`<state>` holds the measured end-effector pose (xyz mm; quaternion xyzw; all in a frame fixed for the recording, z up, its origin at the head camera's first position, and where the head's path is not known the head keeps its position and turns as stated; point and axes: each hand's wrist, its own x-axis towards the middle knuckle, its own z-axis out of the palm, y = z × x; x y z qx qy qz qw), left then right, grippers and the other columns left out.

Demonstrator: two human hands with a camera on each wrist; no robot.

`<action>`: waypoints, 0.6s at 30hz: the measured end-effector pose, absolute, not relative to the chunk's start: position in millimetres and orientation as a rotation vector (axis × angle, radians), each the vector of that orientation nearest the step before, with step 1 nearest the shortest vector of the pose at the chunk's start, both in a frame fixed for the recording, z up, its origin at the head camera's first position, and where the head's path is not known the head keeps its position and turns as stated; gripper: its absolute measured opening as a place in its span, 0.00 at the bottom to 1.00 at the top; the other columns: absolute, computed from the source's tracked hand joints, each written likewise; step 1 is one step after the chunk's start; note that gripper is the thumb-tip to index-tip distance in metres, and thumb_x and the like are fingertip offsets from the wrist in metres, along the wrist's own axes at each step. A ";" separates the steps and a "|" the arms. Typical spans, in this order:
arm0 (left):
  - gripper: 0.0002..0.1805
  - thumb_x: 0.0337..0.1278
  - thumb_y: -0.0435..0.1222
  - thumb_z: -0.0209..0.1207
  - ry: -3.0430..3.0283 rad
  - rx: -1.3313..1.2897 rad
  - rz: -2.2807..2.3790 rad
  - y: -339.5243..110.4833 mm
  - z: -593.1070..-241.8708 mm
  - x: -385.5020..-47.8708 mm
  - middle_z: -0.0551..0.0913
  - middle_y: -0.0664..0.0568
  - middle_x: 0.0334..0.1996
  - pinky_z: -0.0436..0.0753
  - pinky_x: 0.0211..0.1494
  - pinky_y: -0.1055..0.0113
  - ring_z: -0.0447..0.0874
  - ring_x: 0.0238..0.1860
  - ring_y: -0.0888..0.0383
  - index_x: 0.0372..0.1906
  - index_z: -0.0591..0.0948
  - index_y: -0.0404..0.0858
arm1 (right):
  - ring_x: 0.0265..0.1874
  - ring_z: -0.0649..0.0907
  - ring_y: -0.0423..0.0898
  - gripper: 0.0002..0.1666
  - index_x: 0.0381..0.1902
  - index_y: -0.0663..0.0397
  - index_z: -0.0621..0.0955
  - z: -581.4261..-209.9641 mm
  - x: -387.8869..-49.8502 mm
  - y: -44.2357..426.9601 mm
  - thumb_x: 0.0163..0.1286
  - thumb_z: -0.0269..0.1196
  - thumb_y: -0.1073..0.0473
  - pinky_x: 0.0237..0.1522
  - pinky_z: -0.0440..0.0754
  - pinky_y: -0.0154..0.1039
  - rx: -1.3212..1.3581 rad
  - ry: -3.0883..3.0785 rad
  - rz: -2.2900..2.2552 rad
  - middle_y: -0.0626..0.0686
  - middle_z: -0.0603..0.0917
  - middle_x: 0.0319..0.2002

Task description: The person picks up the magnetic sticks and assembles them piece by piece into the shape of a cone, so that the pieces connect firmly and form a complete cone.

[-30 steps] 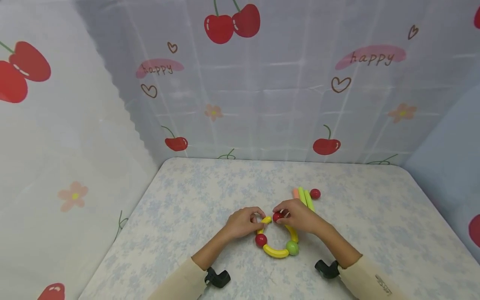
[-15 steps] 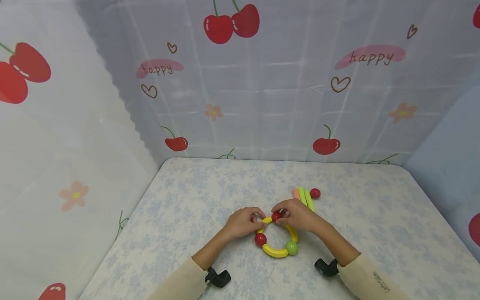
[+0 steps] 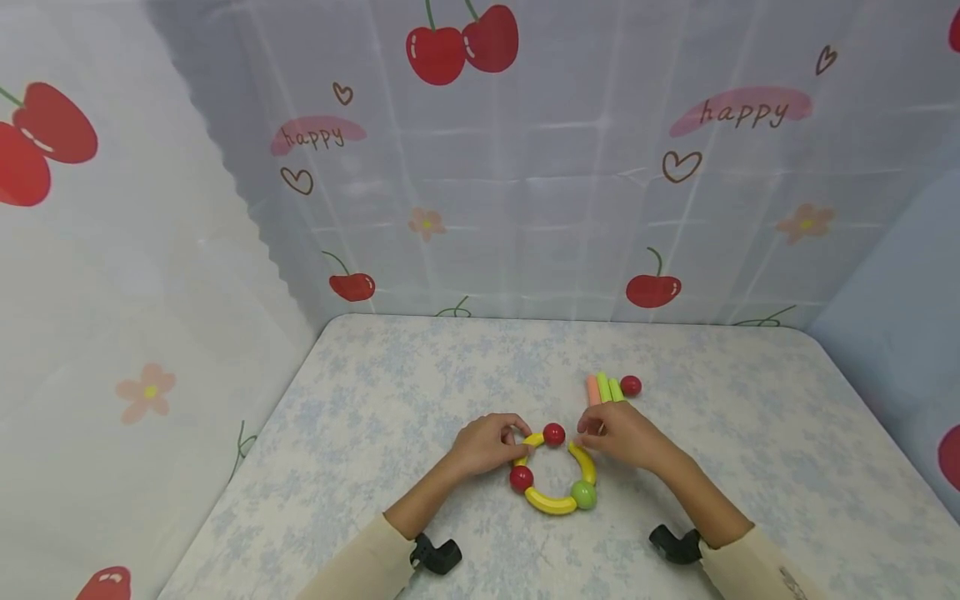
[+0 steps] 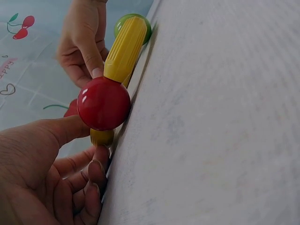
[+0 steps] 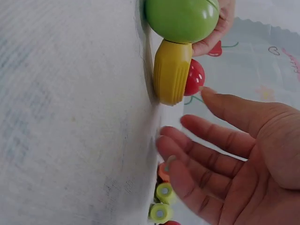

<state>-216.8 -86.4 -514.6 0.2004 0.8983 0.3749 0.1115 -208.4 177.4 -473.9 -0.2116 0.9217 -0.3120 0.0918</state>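
Note:
Curved yellow rods and balls form a ring with one gap on the table. My left hand (image 3: 486,443) pinches the upper-left yellow rod (image 3: 535,439) between thumb and fingers. That rod touches a red ball (image 3: 554,434) at the top and runs to another red ball (image 3: 521,478) at the left. A lower yellow rod (image 3: 551,505) leads to the green ball (image 3: 583,495). From there the right yellow rod (image 5: 172,75) rises, its free end apart from the top ball. Beside that end my right hand (image 3: 626,433) holds nothing, fingers loosely bent.
Behind my right hand lie an orange straight rod (image 3: 593,390) and two yellow-green rods (image 3: 603,387), their near ends covered by the hand. A loose red ball (image 3: 632,386) sits beside them. A patterned curtain (image 3: 510,192) hangs behind the table (image 3: 405,375).
My right hand brought the top red ball left against the upper-left yellow rod, let go of it, and moved right. My left hand has kept its pinch in place.

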 end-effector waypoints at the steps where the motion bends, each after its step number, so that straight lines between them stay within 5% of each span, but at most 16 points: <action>1: 0.09 0.59 0.46 0.69 2.637 0.589 1.100 -86.4 -514.5 -216.6 0.78 0.62 0.18 0.65 0.22 0.71 0.70 0.18 0.65 0.42 0.87 0.50 | 0.25 0.77 0.41 0.07 0.33 0.53 0.86 -473.2 -207.1 177.9 0.63 0.74 0.58 0.27 0.78 0.34 -0.603 2.731 -0.920 0.43 0.81 0.25; 18: 0.09 0.60 0.47 0.69 2.641 0.603 1.088 -86.0 -515.1 -215.9 0.79 0.62 0.18 0.66 0.22 0.71 0.69 0.17 0.65 0.43 0.86 0.50 | 0.17 0.73 0.40 0.16 0.20 0.47 0.80 -477.2 -194.4 174.4 0.61 0.75 0.53 0.21 0.69 0.34 -0.465 2.732 -0.763 0.44 0.75 0.16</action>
